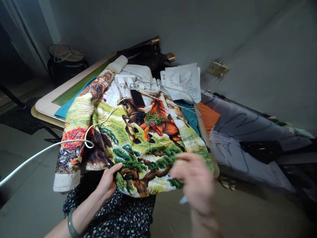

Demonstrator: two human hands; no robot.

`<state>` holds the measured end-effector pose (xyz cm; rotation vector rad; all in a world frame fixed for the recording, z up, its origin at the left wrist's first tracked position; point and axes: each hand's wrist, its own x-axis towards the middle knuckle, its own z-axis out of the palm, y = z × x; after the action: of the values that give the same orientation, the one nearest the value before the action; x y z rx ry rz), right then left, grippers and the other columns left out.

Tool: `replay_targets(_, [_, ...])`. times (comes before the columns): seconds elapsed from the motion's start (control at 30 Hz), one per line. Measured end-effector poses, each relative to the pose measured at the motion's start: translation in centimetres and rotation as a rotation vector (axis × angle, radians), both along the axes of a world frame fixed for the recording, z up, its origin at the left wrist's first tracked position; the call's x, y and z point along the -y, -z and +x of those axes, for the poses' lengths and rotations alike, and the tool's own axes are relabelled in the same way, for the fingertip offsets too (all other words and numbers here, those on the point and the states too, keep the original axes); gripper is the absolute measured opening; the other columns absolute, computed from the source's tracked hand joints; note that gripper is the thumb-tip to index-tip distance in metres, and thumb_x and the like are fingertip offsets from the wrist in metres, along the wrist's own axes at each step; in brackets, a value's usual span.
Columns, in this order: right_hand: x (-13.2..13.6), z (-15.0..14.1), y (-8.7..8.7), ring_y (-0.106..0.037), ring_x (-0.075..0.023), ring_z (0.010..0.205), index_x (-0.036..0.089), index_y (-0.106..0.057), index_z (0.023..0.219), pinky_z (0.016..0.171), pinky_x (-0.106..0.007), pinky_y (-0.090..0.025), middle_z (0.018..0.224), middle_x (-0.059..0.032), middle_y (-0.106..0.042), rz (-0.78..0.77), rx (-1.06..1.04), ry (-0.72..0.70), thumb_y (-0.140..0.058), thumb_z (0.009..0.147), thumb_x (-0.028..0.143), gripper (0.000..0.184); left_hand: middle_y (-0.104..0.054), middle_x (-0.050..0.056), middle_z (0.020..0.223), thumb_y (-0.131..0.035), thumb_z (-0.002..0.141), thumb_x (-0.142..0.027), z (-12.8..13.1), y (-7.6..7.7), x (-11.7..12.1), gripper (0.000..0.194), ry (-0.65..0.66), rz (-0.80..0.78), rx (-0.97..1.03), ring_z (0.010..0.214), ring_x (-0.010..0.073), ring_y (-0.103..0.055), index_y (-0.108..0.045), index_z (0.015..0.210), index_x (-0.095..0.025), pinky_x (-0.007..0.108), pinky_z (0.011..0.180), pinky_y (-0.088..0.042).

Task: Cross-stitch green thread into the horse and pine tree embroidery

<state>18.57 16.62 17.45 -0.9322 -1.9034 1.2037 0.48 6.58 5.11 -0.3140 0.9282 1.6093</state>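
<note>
A large cross-stitch cloth [146, 156] with running horses, trees and green grass spreads over the table and hangs over its near edge. My left hand [108, 183] grips its near edge, thumb on top and fingers beneath. Above the cloth's right part is my right hand [194, 179], blurred, its fingers drawn together; anything pinched between them is too small or smeared to make out. A tangle of green thread [152, 118] lies on the horses, with a small red item [156, 128] beside it. The cloth's left side is a thick stitched roll [76, 130].
A phone [137, 98] and a white power strip [125, 78] with chargers rest on the cloth. One white cable [42, 156] runs off left. White printed bags [182, 80] stand at the back. A wall socket [218, 67] is at right, above a plastic-covered bundle [233, 121].
</note>
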Motion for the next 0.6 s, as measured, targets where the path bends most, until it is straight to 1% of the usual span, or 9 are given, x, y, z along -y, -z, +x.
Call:
replay_targets(0.07, [0.9,-2.7,2.7,-0.056,-0.0121,0.048,0.018,-0.072,0.096,0.049,-0.022,-0.045,0.056,0.0024,-0.06,-0.006,0.122,-0.111,-0.053,0.094,0.022,0.02,-0.08,0.01,0.079,-0.085,0.065,-0.018,0.0,0.0,0.1,0.02,0.005,0.005,0.017,0.069,0.0217,-0.073,-0.078,0.081,-0.008,0.032,0.072,-0.061])
replay_targets(0.13, [1.9,-5.0,5.5,-0.061,-0.0134,0.053,0.019,-0.075,0.091,0.054,-0.023,-0.047,0.063,-0.0006,-0.069,0.052,0.266,-0.179,-0.052,0.091,0.018,0.023,-0.079,0.008,0.074,-0.086,0.064,-0.016,-0.1,-0.1,0.1,0.016,-0.013,-0.001,0.032,0.065,0.0187,-0.071,-0.077,0.075,-0.008,0.029,0.069,-0.06])
replay_targets(0.2, [2.8,-6.5,7.5,-0.068,-0.0156,0.063,0.019,-0.078,0.091,0.063,-0.024,-0.049,0.076,-0.0035,-0.077,0.131,0.351,-0.162,-0.053,0.09,0.015,0.025,-0.078,0.006,0.071,-0.087,0.062,-0.014,-0.1,-0.1,0.1,0.015,-0.028,-0.017,0.04,0.063,0.0172,-0.07,-0.076,0.071,-0.009,0.027,0.068,-0.059])
replay_targets(0.23, [3.1,-6.8,8.1,-0.07,-0.0162,0.065,0.019,-0.079,0.092,0.065,-0.024,-0.049,0.079,-0.004,-0.078,0.153,0.369,-0.146,-0.053,0.091,0.015,0.026,-0.078,0.006,0.071,-0.087,0.062,-0.013,-0.2,-0.1,0.1,0.014,-0.03,-0.022,0.041,0.064,0.0172,-0.07,-0.076,0.071,-0.009,0.027,0.068,-0.059])
replay_targets(0.3, [3.4,-6.9,8.6,-0.07,-0.0163,0.064,0.02,-0.08,0.094,0.065,-0.023,-0.049,0.079,-0.0036,-0.079,0.165,0.385,-0.126,-0.054,0.091,0.015,0.026,-0.078,0.007,0.071,-0.087,0.062,-0.014,-0.2,-0.1,0.1,0.015,-0.03,-0.025,0.037,0.064,0.018,-0.071,-0.076,0.071,-0.009,0.028,0.069,-0.059])
replay_targets(0.4, [3.2,-6.7,8.5,-0.069,-0.0159,0.058,0.02,-0.081,0.096,0.065,-0.024,-0.049,0.077,-0.0028,-0.079,0.169,0.392,-0.121,-0.055,0.091,0.014,0.026,-0.078,0.006,0.07,-0.087,0.061,-0.015,-0.1,-0.1,0.1,0.015,-0.034,-0.029,0.031,0.063,0.0184,-0.07,-0.075,0.07,-0.01,0.029,0.067,-0.059])
replay_targets(0.6, [3.2,-6.9,8.5,-0.068,-0.0162,0.057,0.019,-0.081,0.097,0.065,-0.024,-0.049,0.077,-0.0033,-0.079,0.184,0.421,-0.106,-0.055,0.09,0.013,0.027,-0.078,0.007,0.073,-0.087,0.061,-0.013,-0.1,-0.2,0.0,0.016,-0.041,-0.029,0.045,0.065,0.0184,-0.071,-0.075,0.07,-0.01,0.029,0.068,-0.059])
